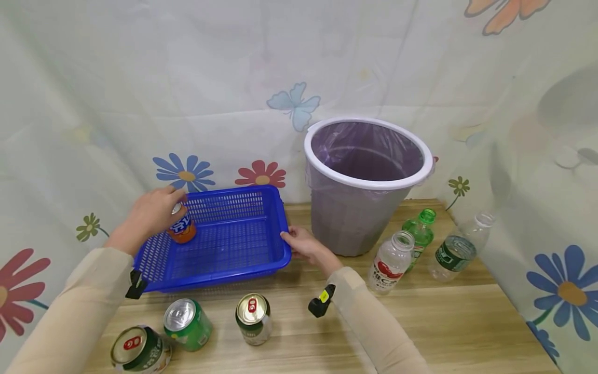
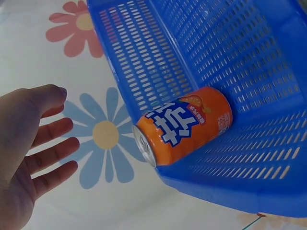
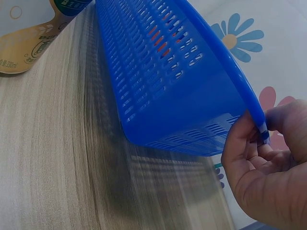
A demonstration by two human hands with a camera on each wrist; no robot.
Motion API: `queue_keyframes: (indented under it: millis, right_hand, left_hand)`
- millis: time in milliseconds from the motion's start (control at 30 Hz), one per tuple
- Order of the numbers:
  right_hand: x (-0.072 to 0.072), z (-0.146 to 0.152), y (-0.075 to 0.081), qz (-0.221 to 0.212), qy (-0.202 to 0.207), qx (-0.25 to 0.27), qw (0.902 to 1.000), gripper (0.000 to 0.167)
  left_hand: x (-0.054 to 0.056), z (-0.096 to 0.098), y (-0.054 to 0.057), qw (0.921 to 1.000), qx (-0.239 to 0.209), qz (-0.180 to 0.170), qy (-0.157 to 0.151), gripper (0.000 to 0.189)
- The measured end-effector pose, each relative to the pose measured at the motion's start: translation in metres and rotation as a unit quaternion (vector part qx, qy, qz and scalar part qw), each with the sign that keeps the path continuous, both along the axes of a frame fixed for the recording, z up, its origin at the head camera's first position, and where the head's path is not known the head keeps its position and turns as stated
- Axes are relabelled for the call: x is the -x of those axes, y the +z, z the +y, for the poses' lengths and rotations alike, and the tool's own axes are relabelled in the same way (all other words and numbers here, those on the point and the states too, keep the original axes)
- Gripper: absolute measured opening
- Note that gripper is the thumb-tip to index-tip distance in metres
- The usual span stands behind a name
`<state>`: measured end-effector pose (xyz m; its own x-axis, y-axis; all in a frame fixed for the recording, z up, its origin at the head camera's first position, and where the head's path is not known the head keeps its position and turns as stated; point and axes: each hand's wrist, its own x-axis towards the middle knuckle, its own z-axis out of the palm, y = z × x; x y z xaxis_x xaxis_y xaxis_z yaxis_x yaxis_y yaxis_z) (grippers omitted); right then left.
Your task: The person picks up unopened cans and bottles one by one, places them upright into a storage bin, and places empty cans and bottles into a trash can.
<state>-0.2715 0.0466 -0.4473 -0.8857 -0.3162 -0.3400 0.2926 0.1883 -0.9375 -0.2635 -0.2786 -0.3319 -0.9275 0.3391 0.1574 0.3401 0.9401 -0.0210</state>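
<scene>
An orange soda can (image 2: 184, 125) stands inside the blue plastic basket (image 1: 229, 269), in its far left corner. My left hand (image 1: 156, 208) is over that corner and overlaps the can's top in the head view. In the left wrist view, the left hand (image 2: 29, 148) has its fingers spread loosely, with a gap between them and the can. With thumb and fingers my right hand (image 3: 268, 163) pinches the rim at the basket's right side. Shadow shows on the table under that raised right end of the basket (image 3: 187, 86).
In front of the basket stand a green can (image 1: 188, 324) and two dark-topped cans (image 1: 254, 319), (image 1: 140, 350). A grey lined bin (image 1: 355, 218) stands behind to the right. Beside it are a clear bottle (image 1: 391, 262), a green bottle (image 1: 419, 232) and a labelled bottle (image 1: 460, 249).
</scene>
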Motion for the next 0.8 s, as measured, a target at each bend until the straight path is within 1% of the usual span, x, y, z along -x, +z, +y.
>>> queue_keyframes:
  millis: [167, 267, 467, 567, 667, 800]
  right_hand:
    - [-0.001, 0.001, 0.001, 0.0, 0.004, -0.002, 1.0, 0.034]
    - [-0.001, 0.001, 0.001, -0.001, 0.004, -0.003, 1.0, 0.034]
    - [0.002, 0.002, -0.002, 0.003, 0.013, 0.004, 0.9999, 0.037]
    - [0.003, 0.002, -0.003, 0.003, 0.011, 0.004, 0.9999, 0.036]
    - [0.002, 0.001, -0.002, 0.002, 0.005, 0.003, 1.0, 0.034]
    - [0.001, 0.001, -0.001, 0.0, 0.002, 0.004, 1.0, 0.032]
  left_hand:
    - [-0.01, -0.002, 0.0, 0.999, -0.001, 0.037, -0.025, 0.018]
    - [-0.016, -0.002, 0.001, 0.9979, -0.006, 0.05, -0.042, 0.018]
    - [-0.031, -0.001, 0.001, 0.9972, 0.003, 0.05, -0.056, 0.027]
    - [-0.037, -0.001, 0.001, 0.997, 0.005, 0.047, -0.061, 0.031]
    - [-0.044, -0.001, 0.0, 0.9977, 0.008, 0.036, -0.057, 0.039]
    - [-0.052, -0.002, -0.002, 0.9978, 0.008, 0.036, -0.056, 0.044]
